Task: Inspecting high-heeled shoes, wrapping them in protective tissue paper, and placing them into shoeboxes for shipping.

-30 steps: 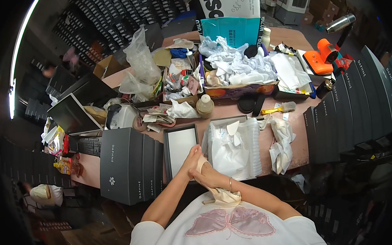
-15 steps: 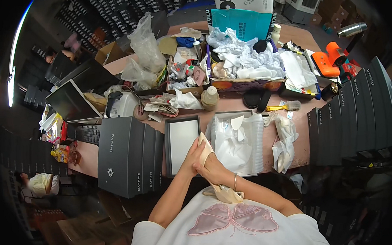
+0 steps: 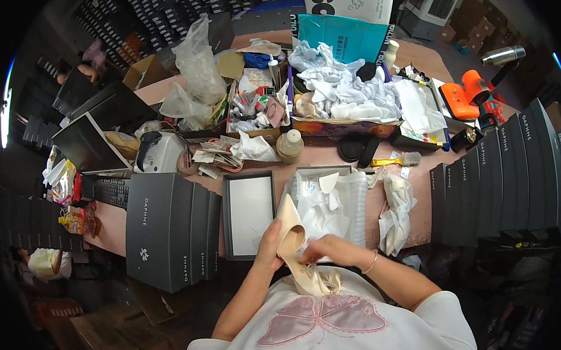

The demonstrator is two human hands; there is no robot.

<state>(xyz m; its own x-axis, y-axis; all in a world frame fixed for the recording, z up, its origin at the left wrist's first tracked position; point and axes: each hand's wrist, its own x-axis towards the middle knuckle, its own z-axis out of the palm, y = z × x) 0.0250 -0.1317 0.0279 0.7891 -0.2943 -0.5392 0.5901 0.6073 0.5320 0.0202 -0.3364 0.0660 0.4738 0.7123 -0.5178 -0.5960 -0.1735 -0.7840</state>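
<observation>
My left hand (image 3: 270, 245) grips a cream pointed-toe women's shoe (image 3: 288, 218) by its side, toe pointing away from me. Its back part, with a sparkling trim, lies close to my shirt. At the shoe's right edge is my right hand (image 3: 337, 250), its fingers curled in toward the opening; whether anything is pinched in them is hidden. Beyond the hands lies a dark shallow box part (image 3: 249, 214) with a white inside. To its right, an open box holds white tissue paper (image 3: 323, 214), with translucent padded wrap (image 3: 356, 209) along its right side.
Dark shoe boxes (image 3: 164, 233) stand at the left, and more shoe boxes (image 3: 512, 171) at the right. A wrapped bundle (image 3: 395, 214), a yellow-handled brush (image 3: 396, 160) and a bottle (image 3: 290, 146) lie or stand farther back. Behind them is a carton of crumpled paper (image 3: 351, 84).
My right hand has come off the front of the shoe and moved right, fingers curling. The shoe has turned, so its opening now shows. My left hand has shifted slightly left and nearer.
</observation>
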